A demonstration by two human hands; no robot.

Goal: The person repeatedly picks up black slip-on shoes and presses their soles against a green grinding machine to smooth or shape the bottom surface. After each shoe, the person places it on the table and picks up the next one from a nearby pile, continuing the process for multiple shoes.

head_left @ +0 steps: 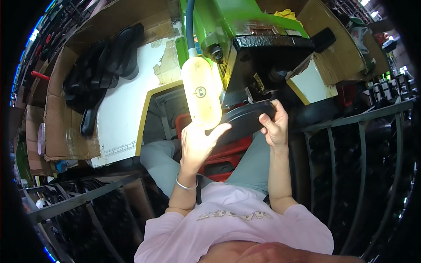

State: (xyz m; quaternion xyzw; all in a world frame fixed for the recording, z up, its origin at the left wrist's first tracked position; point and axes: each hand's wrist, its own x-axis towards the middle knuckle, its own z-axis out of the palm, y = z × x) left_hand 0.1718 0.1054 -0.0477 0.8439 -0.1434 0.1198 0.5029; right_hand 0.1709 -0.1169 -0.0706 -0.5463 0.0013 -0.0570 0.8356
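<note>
A black shoe sole (246,117) is held edge-up just below the black head (258,61) of a green machine (245,17). My right hand (276,125) grips its right end, the thumb on the near face and the fingers curled over the rim. At the other end is my left hand (199,142), its thumb stretched along the sole and its fingers partly hidden behind the sole and a yellowish lamp (202,94). The lamp hangs from a dark cable, close above that hand. The sole's upper edge meets the machine's lower working parts; the exact contact is hard to make out.
On the left, a cardboard box (66,131) and white tabletop (123,111) hold several black soles (105,61). Another cardboard box (335,41) stands right of the machine. Metal racks (362,136) flank me on both sides. Red plastic (219,166) shows between my legs.
</note>
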